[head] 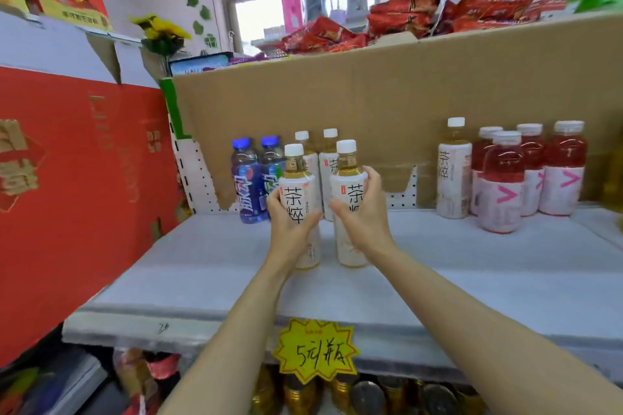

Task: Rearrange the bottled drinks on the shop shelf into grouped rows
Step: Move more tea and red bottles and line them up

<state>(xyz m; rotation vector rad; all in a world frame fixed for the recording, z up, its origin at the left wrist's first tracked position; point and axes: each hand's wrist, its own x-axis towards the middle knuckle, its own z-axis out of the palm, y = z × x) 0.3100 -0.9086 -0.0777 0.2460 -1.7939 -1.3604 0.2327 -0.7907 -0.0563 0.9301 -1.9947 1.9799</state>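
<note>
Both hands hold white-labelled tea bottles with white caps, upright on the pale shelf (472, 266). My left hand (290, 216) grips the left tea bottle (298, 185); my right hand (362, 204) grips the right tea bottle (349, 178). Two more tea bottles (328, 158) stand right behind them. Two blue-capped bottles (249, 182) stand at the back left. Further right, a lone tea bottle (453, 168) stands beside several red drink bottles (502, 185).
A brown cardboard sheet (387, 101) backs the shelf. A big red box (74, 199) closes the left side. A yellow price tag (315, 350) hangs on the shelf's front edge, with gold-capped bottles (340, 394) below. Red snack packs (404, 20) lie on top.
</note>
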